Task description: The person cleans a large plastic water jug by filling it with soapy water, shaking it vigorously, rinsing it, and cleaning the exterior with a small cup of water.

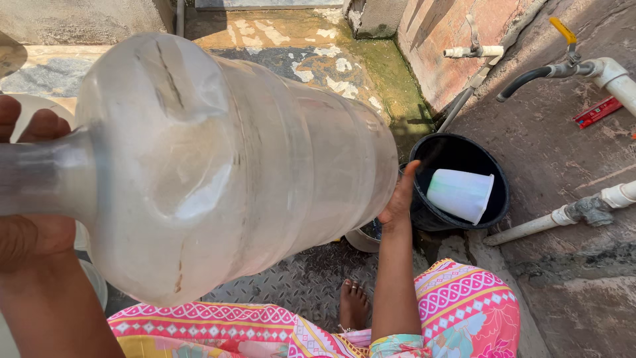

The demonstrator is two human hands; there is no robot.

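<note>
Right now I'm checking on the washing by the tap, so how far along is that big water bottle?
Done: nothing clearly finished; the large clear bottle looks empty. In hand: it is held sideways, left hand at its neck, right hand on its base. Left: the white cup lies in the black bucket, untouched; no water shows running from the tap.

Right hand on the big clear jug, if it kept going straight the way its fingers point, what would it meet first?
The right hand points up and away along the jug's base. Straight on, it would probably first meet the rim of the black bucket just beyond the fingertips, though depth is unclear and it might pass over it.
</note>
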